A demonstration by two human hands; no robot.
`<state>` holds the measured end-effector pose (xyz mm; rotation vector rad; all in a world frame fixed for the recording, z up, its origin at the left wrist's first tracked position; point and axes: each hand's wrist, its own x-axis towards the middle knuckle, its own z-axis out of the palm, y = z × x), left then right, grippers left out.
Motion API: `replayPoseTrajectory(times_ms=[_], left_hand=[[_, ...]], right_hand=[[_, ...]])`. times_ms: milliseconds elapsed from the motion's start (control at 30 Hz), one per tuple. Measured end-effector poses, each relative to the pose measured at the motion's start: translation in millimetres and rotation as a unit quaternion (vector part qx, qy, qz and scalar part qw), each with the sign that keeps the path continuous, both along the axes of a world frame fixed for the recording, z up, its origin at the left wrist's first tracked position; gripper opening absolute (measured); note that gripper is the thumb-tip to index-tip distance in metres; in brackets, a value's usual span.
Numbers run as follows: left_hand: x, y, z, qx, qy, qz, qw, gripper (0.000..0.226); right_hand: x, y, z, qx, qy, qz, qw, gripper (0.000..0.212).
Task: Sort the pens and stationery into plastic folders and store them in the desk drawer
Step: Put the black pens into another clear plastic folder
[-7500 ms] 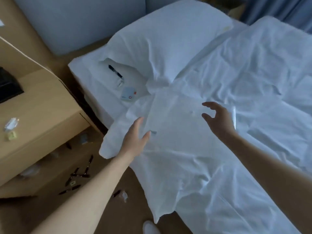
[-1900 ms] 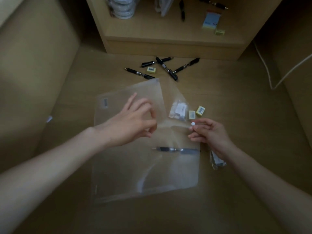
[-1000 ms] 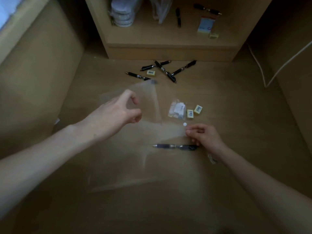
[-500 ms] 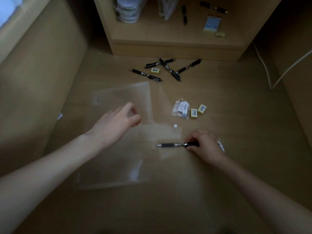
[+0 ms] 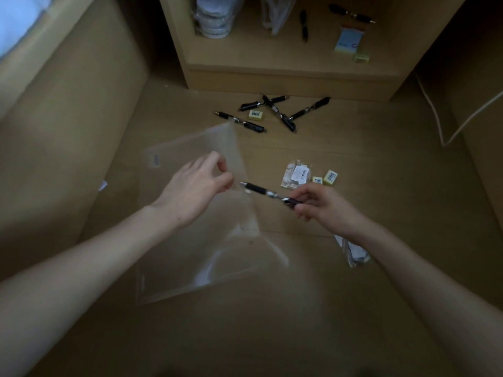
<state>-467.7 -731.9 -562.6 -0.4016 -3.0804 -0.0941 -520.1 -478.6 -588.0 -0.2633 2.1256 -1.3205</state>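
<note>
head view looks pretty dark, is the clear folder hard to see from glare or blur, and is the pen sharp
Head view: dim and warm-toned. The clear folder is faint against the floor, with a pale glare patch near its lower middle and soft, smeared edges. The pen in the right hand is slightly motion-blurred. Wide-angle bending shows at the frame edges.

Your two arms come into the picture from the bottom corners, and both are bare from the frame edge down to the wrist, with no sleeve showing on either. Your left hand wears no glove, ring or band that can be seen. Your right hand is just as bare, and its wrist carries no watch or strap.
</note>
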Motion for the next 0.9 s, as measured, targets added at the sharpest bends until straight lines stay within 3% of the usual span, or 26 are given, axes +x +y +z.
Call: replayPoseTrajectory(times_ms=[133, 267, 400, 500, 600, 700, 800, 900], left_hand=[[-0.6, 0.0, -2.2, -0.017, -0.003, -0.01, 1.0, 0.021], [5.7, -7.6, -4.9, -0.002, -0.002, 0.004, 1.0, 0.017], [9.5, -18.6, -11.4, 0.002, 0.007, 0.025, 1.0, 0.014], [9.4, -19.8, -14.6, 0.004, 0.008, 0.034, 0.999, 0.015], [9.1, -17.4, -14.8, -0.002, 0.024, 0.027, 0.999, 0.018], [8.0, -14.3, -13.4, 0.005, 0.035, 0.016, 0.999, 0.019], [7.2, -11.3, -11.4, 0.018, 0.045, 0.003, 0.999, 0.023], [7.5, -8.4, -7.8, 0.026, 0.059, -0.006, 0.998, 0.025]], right_hand=[[-1.1, -30.1, -7.6, 0.025, -0.012, 0.067, 0.997, 0.022], [0.5, -31.7, -14.3, -0.054, -0.023, -0.021, 0.998, 0.025], [6.9, -19.8, -16.7, -0.19, -0.052, -0.126, 0.972, 0.023], [7.8, -12.9, -10.8, -0.247, -0.058, -0.127, 0.959, 0.025], [4.0, -14.4, -4.9, -0.159, -0.039, -0.085, 0.983, 0.025], [2.4, -21.7, -10.7, 0.044, 0.051, -0.007, 0.998, 0.027], [6.9, -29.9, -15.0, 0.201, 0.184, 0.07, 0.96, 0.025], [8.8, -42.1, -15.3, 0.208, 0.237, 0.113, 0.942, 0.028]])
